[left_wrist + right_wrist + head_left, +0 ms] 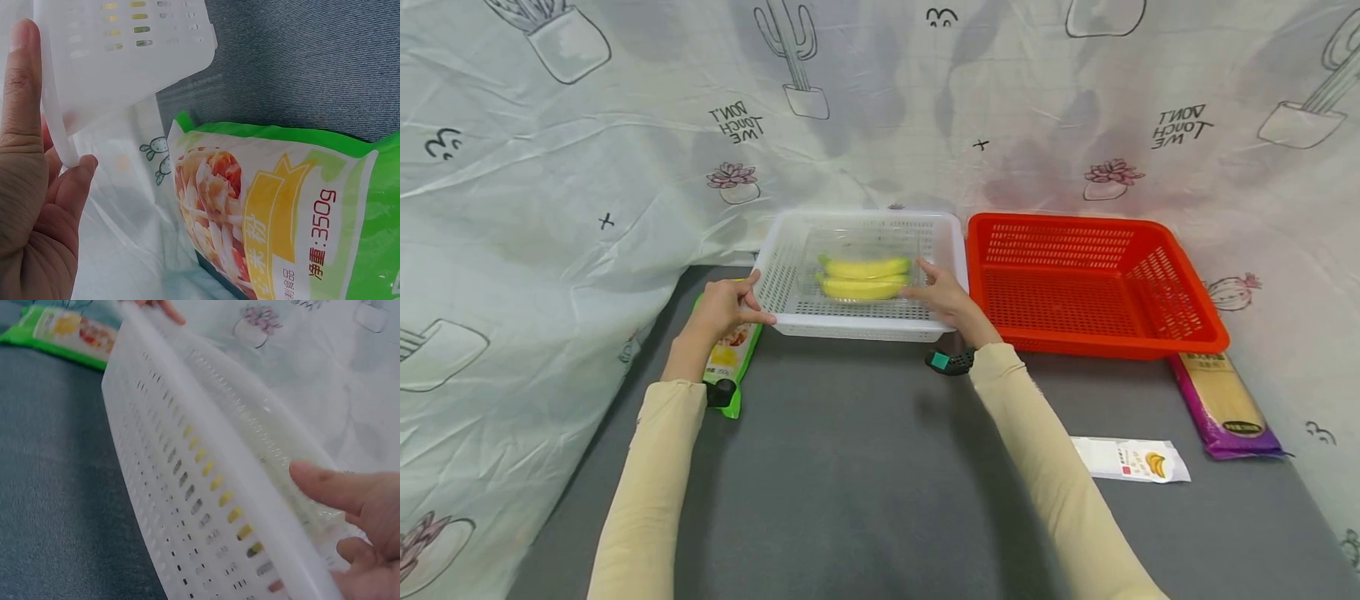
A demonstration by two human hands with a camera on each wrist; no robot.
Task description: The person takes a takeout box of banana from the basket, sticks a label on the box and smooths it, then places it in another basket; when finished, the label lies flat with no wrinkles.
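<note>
A white plastic basket (865, 327) with slotted walls holds a clear plastic box (853, 243) with yellow bananas (865, 277) inside. My left hand (727, 310) holds the basket's left rim, with digits on both sides of it in the left wrist view. The right hand (951, 298) reaches over the basket's front right part, beside the clear box. In the right wrist view its thumb (325, 487) stands apart from the other fingers; whether they touch the box cannot be told. A green and white food packet (281, 200) lies under my left wrist.
A red basket (1097, 343) stands right of the white one. A purple and yellow packet (1225, 404) lies partly behind its front right corner. A white packet with a banana picture (1142, 460) lies beside my right forearm. A patterned cloth (880, 108) hangs behind the grey table (850, 467).
</note>
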